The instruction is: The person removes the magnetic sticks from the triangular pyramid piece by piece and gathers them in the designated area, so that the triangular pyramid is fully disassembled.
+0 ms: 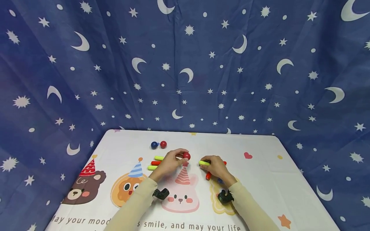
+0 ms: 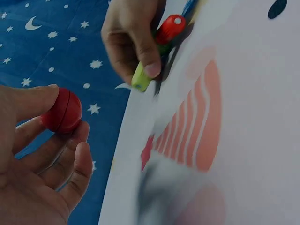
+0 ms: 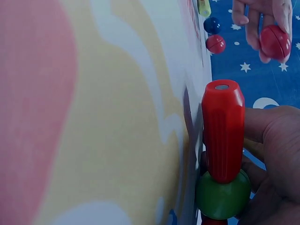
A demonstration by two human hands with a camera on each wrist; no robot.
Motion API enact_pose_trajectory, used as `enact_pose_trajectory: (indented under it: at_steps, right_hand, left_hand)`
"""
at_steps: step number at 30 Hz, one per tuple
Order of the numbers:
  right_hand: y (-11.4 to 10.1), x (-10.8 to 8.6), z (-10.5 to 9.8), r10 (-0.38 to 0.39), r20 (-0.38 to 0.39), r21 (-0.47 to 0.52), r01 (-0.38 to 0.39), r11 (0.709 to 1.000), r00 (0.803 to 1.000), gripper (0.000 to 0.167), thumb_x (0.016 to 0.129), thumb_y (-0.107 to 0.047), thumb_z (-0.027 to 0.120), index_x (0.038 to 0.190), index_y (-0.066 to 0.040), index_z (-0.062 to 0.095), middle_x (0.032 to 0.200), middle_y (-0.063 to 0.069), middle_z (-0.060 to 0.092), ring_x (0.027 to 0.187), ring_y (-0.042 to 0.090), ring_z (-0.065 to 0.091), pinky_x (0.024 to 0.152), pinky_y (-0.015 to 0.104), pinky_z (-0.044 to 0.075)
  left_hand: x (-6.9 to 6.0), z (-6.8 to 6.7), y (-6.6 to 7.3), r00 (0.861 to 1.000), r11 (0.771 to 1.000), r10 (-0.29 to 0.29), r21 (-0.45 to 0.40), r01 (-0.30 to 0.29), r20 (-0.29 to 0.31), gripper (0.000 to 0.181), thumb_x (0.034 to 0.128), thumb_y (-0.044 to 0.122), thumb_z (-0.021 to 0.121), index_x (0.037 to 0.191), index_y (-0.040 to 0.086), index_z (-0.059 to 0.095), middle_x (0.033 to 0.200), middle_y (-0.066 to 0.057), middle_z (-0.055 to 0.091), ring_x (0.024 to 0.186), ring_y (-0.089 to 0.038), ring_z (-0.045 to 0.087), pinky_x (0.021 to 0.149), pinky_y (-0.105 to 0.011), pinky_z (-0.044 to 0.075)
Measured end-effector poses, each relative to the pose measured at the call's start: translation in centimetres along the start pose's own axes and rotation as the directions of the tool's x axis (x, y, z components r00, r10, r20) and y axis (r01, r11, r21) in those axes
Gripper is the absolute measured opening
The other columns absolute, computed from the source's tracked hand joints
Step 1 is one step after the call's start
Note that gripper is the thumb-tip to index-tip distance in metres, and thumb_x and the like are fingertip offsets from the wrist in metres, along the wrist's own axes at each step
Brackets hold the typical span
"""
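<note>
My left hand (image 1: 170, 162) pinches a red ball (image 1: 186, 156) between thumb and fingertips, above the table; a thin seam runs round the ball (image 2: 63, 110) in the left wrist view. A short way to its right, my right hand (image 1: 215, 165) grips a joined toy piece by a yellow-green rod (image 1: 204, 163). In the right wrist view, a red rod (image 3: 223, 131) of this piece meets a green ball (image 3: 223, 194), with more red below it. The hand hides part of the piece. The red ball and the rods are apart.
Left of my left hand lie yellow-green rods (image 1: 152, 167) and a red rod (image 1: 156, 163). Behind them sit a blue ball (image 1: 154, 145) and another red ball (image 1: 163, 144). A printed white cloth (image 1: 260, 160) covers the table; a blue starry curtain (image 1: 185, 89) hangs behind.
</note>
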State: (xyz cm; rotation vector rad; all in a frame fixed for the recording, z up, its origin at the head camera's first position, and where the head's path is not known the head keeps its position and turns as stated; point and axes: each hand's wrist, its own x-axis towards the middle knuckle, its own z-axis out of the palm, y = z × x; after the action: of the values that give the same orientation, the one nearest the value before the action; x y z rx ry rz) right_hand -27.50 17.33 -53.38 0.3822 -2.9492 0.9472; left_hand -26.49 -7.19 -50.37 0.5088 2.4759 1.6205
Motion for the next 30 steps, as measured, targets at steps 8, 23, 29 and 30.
enact_pose_trajectory:
  at_steps: [8, 23, 29, 30]
  right_hand:
    - [-0.1, -0.1, -0.1, 0.005, 0.006, -0.001, -0.005, 1.000, 1.000, 0.021, 0.080, -0.026, 0.081, 0.100, -0.021, 0.076, 0.098, -0.003, 0.074, 0.091, 0.016, 0.064, 0.090, 0.042, 0.051]
    - [-0.1, -0.3, 0.1, 0.008, 0.015, 0.009, -0.008, 1.000, 1.000, 0.022, 0.080, -0.025, 0.081, 0.101, -0.021, 0.076, 0.099, -0.003, 0.074, 0.090, 0.016, 0.063, 0.089, 0.040, 0.052]
    - [-0.2, -0.4, -0.1, 0.005, 0.021, 0.016, -0.005, 1.000, 1.000, 0.022, 0.081, -0.024, 0.081, 0.101, -0.020, 0.076, 0.099, -0.002, 0.074, 0.090, 0.016, 0.063, 0.090, 0.041, 0.052]
    - [-0.2, -0.4, -0.2, 0.001, 0.021, 0.017, -0.002, 1.000, 1.000, 0.022, 0.081, -0.024, 0.081, 0.101, -0.020, 0.076, 0.099, -0.002, 0.074, 0.090, 0.016, 0.063, 0.090, 0.041, 0.052]
  left_hand:
    - [-0.4, -2.6, -1.1, 0.993, 1.000, 0.022, 0.010, -0.021, -0.112, 0.039, 0.0896, 0.015, 0.072, 0.127, 0.009, 0.063, 0.111, -0.008, 0.070, 0.099, -0.023, 0.068, 0.075, -0.026, 0.054]
    - [-2.0, -7.2, -3.0, 0.978, 0.998, -0.061, 0.023, 0.066, -0.199, 0.043, 0.0909, 0.021, 0.071, 0.131, 0.010, 0.060, 0.118, -0.013, 0.068, 0.107, -0.026, 0.065, 0.082, -0.027, 0.055]
    - [-2.6, -9.0, -4.0, 0.962, 0.998, -0.016, 0.055, 0.032, -0.273, 0.039, 0.0917, 0.024, 0.070, 0.128, 0.011, 0.063, 0.120, -0.011, 0.068, 0.111, -0.026, 0.062, 0.084, -0.023, 0.052]
    - [-2.7, -9.2, -4.2, 0.958, 0.997, -0.009, 0.065, 0.029, -0.286, 0.040, 0.0918, 0.025, 0.070, 0.128, 0.010, 0.062, 0.120, -0.012, 0.068, 0.112, -0.026, 0.061, 0.085, -0.024, 0.052]
